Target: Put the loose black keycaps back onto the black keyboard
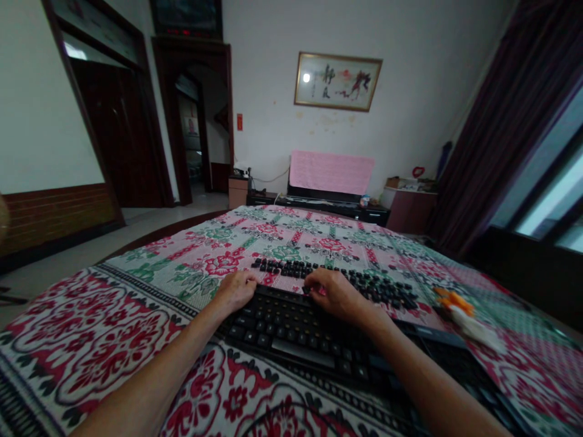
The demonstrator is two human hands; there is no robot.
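A black keyboard [291, 331] lies on a table covered with a red, green and white floral cloth [113, 328]. Beyond its far edge several loose black keycaps [364, 282] lie in rows on the cloth. My left hand [237, 290] rests curled at the keyboard's far left corner, knuckles up, fingers tucked under. My right hand [334, 292] is bent at the keyboard's far edge, fingertips pinched together over the top row next to the loose keycaps. What the fingers hold is hidden.
An orange and white tool [464, 315] lies on the cloth at the right. Past the table stand a low TV cabinet with a pink-covered screen [331, 173], a framed picture [337, 81], dark curtains at the right and a doorway [194, 133] at the left.
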